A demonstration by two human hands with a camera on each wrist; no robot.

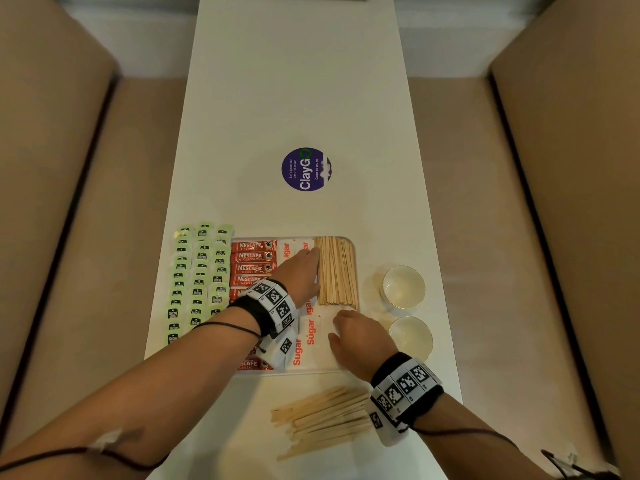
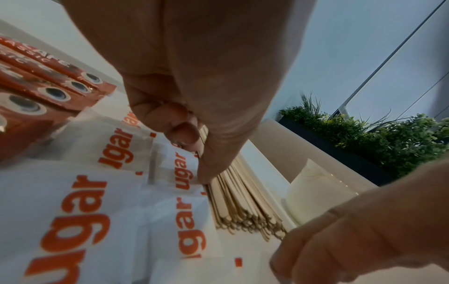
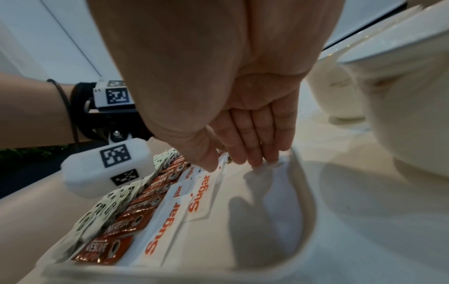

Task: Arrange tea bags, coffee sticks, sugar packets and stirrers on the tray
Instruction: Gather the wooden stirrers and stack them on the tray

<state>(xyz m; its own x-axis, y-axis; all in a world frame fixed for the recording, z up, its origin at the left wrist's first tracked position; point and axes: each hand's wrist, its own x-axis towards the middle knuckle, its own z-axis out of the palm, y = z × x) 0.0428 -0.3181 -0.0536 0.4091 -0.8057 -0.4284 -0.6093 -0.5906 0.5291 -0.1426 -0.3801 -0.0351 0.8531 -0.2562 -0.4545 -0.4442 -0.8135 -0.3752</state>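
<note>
A white tray (image 1: 311, 371) holds red coffee sticks (image 1: 254, 261), white sugar packets (image 1: 310, 332) and a neat bundle of wooden stirrers (image 1: 337, 270) at its right side. My left hand (image 1: 311, 254) lies flat along the left side of that bundle, its fingers (image 2: 211, 169) straight against the stirrers (image 2: 243, 207). My right hand (image 1: 337, 323) sits at the bundle's near end, its straight fingers (image 3: 257, 153) pointing down onto the tray floor by the right rim (image 3: 308, 201). Green tea bags (image 1: 199, 278) lie in rows left of the coffee sticks. Neither hand grips anything.
More loose stirrers (image 1: 325, 419) lie in a heap on the white table in front of the tray. Two white cups (image 1: 403, 285) (image 1: 410, 336) stand just right of the tray. A purple round sticker (image 1: 306, 169) is farther back. Brown benches flank the table.
</note>
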